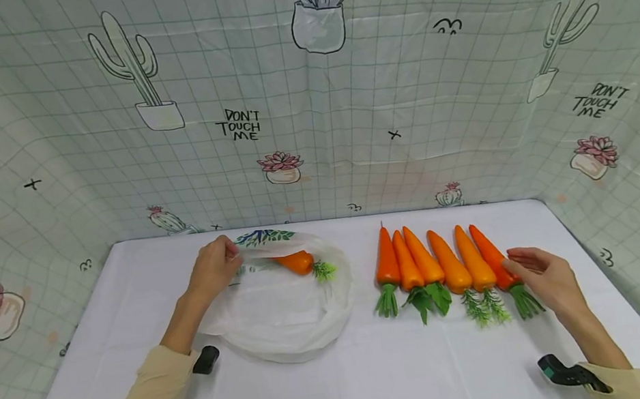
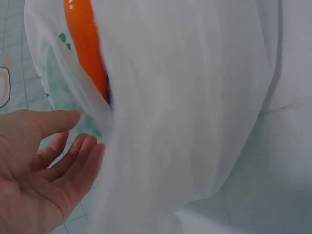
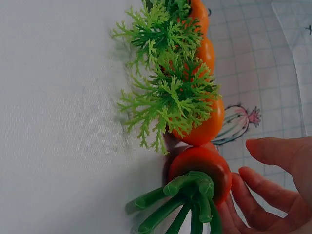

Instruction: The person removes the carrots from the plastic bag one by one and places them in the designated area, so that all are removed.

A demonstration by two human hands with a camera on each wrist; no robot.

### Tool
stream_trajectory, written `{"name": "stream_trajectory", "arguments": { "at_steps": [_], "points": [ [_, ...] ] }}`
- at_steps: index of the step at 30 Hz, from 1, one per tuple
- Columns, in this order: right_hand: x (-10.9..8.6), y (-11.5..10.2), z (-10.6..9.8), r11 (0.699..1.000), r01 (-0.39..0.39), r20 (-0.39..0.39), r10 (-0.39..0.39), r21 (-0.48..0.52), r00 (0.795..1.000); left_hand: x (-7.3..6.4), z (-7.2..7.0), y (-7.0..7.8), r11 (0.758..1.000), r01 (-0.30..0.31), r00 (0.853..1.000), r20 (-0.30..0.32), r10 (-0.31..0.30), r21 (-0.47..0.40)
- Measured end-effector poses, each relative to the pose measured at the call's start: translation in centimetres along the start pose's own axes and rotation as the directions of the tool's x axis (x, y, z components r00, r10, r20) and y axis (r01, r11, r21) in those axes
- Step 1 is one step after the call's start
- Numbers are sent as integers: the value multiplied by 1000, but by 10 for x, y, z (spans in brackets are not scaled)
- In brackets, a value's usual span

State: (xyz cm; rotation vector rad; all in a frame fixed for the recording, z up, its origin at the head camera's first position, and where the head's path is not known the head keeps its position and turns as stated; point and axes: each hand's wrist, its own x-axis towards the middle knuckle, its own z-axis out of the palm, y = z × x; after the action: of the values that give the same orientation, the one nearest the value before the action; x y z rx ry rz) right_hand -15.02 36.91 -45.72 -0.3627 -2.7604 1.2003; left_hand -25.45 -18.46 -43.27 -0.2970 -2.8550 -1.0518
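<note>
A white translucent plastic bag (image 1: 285,342) with a green and blue print lies on the table, its mouth spread wide. One orange carrot (image 1: 298,263) with feathery greens is inside it. My left hand (image 1: 215,267) pinches the bag's rim at its upper left; in the left wrist view, that carrot (image 2: 87,48) shows beyond the thumb. On the right, my right hand (image 1: 545,276) is beside the reddish carrot (image 1: 489,253) at the row's end. Its thumb and fingers are apart around the carrot's side, near the stubby green stems (image 3: 192,192); whether they touch it is unclear.
Several more carrots (image 1: 422,257) lie side by side in a row, tips pointing away, greens toward me. A white cloth covers the table (image 1: 385,383). Behind and at both sides hangs a grid-patterned curtain (image 1: 307,112) with cactus drawings.
</note>
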Motion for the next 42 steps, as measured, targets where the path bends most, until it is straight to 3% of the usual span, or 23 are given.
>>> {"name": "stream_trajectory", "arguments": {
  "at_steps": [8,13,24,36,42],
  "points": [
    [1,-6,6,996,84,-46,-84,17,995,9,2,4,1000,-2,1000,22,2,2],
    [-2,-21,11,991,128,-46,-126,38,991,12,4,5,999,-37,998,45,36,26],
    [-3,-39,20,977,189,-4,-190,99,982,21,10,10,991,-116,992,66,111,69],
    [-6,-60,35,971,197,60,-207,132,977,25,13,13,991,-93,990,118,82,93],
    [-6,-70,44,960,217,100,-238,179,966,26,16,9,991,-117,983,152,105,71]
  ]
}}
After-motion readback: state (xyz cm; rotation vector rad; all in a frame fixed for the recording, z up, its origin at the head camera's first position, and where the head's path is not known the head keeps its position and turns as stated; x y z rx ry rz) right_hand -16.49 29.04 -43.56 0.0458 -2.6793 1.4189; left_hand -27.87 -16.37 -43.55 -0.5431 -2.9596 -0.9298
